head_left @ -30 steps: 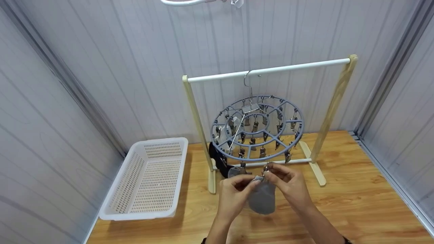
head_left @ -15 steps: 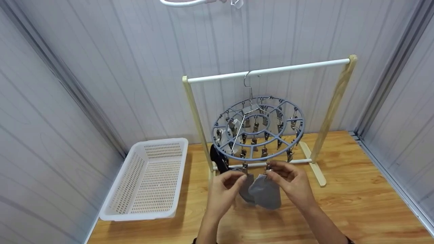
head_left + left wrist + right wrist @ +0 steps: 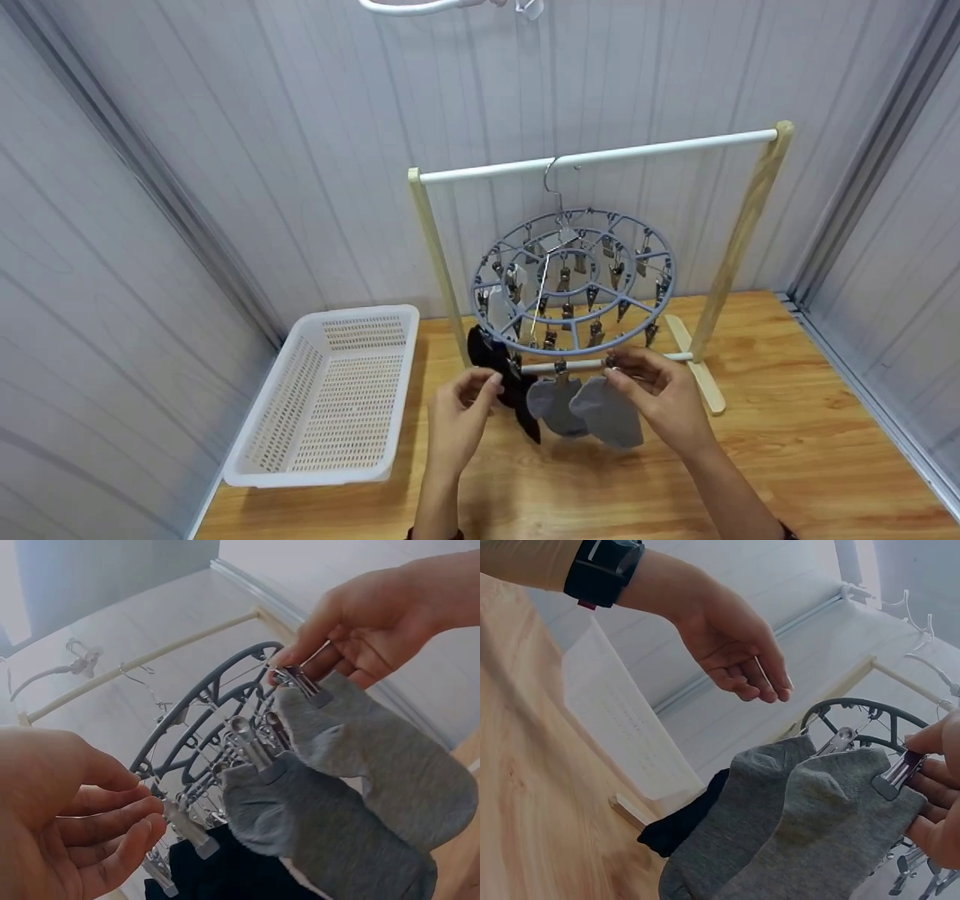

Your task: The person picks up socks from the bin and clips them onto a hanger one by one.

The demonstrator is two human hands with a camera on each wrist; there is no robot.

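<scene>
My right hand [image 3: 664,401] pinches the metal clip [image 3: 900,772] that grips the cuff of a light grey sock [image 3: 611,420]. Beside it, another clip holds a darker grey sock [image 3: 551,409]. Both hang from the front rim of a round blue-grey clip hanger [image 3: 556,351]. To their left dangles a black sock [image 3: 517,394], and a white item [image 3: 499,307] hangs behind. My left hand [image 3: 457,416] is raised in front of the black sock, fingers loosely bent and holding nothing. In the left wrist view its fingertips are close to an unused clip [image 3: 191,829].
The hanger hooks over the white bar [image 3: 660,152] of a wooden-legged rack. A white plastic basket [image 3: 382,474] stands at the left on the wooden table [image 3: 810,450]. Corrugated walls [image 3: 315,165] enclose the back and sides. A white hook piece [image 3: 420,9] shows at the top.
My left hand has let go of the light grey sock's cuff and moved left. My right hand has kept its pinch on the clip, shifting slightly right, and the hanger has turned a little.
</scene>
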